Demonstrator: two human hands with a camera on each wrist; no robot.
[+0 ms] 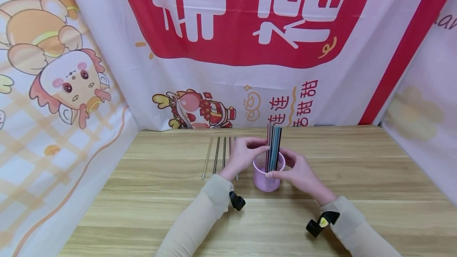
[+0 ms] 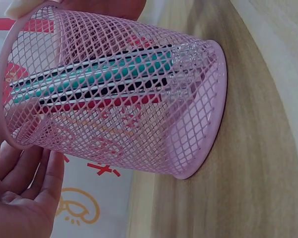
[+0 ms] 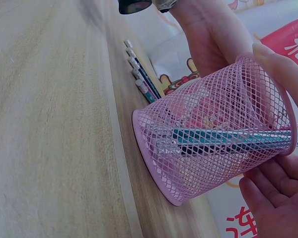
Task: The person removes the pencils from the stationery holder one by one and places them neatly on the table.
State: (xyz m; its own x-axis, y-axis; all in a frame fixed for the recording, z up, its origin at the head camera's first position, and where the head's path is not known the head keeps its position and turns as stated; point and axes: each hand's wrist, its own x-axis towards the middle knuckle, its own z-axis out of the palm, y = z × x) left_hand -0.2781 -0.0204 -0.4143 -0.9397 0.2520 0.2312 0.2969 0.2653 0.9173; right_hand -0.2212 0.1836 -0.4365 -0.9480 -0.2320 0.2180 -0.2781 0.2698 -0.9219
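A pink mesh cup [image 1: 263,184] stands upright on the table, with a bundle of teal, dark and red pencils [image 1: 275,146] upright inside it. In the head view the left hand [image 1: 245,154] holds the bundle from the left above the rim, its thumb against the pencils. Around the cup's right side, the right hand [image 1: 299,173] grips near the rim, thumb at the front and fingers behind. Clear-looking pencil ends rest near the cup's base in the left wrist view. The right wrist view shows the right thumb on the cup's rim, with part of the left hand behind the mesh.
Several loose pencils [image 1: 216,157] lie side by side on the wooden table [image 1: 164,217], left of the cup and partly behind the left hand. Printed cloth [image 1: 232,60] hangs behind the table and at both sides. Each wrist wears a black device.
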